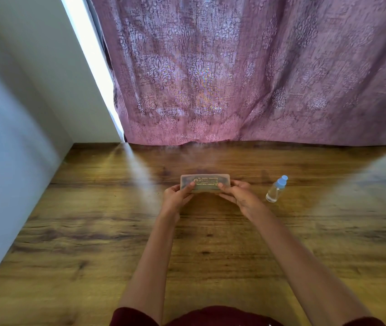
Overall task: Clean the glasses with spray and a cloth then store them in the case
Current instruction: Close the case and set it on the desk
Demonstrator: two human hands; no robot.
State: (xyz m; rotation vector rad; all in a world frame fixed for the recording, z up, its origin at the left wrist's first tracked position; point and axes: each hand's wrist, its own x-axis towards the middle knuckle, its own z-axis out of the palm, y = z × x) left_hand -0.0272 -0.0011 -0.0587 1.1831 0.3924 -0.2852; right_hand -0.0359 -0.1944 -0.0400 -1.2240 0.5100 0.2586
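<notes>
Spray bottle [276, 189] upright right of case [205, 183], apart. I see left hand [177, 196], right hand [239, 193] gripping case ends, arms outstretched over table [93, 231].

left hand [177, 195] + right hand [236, 192] hold case [205, 183] | spray bottle [276, 189] right | wooden table [93, 231]

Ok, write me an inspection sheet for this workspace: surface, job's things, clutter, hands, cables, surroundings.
Surface: wooden table, glossy.
Job's things: case, looks closed, contents unclear; bottle stands right of it, apart; glasses and cloth not seen.
Clutter: nothing seen.
Hands: left hand and right hand each grip one end of the case.
Cables: nothing seen.
Surroundings: curtain behind the table, wall at left.
</notes>
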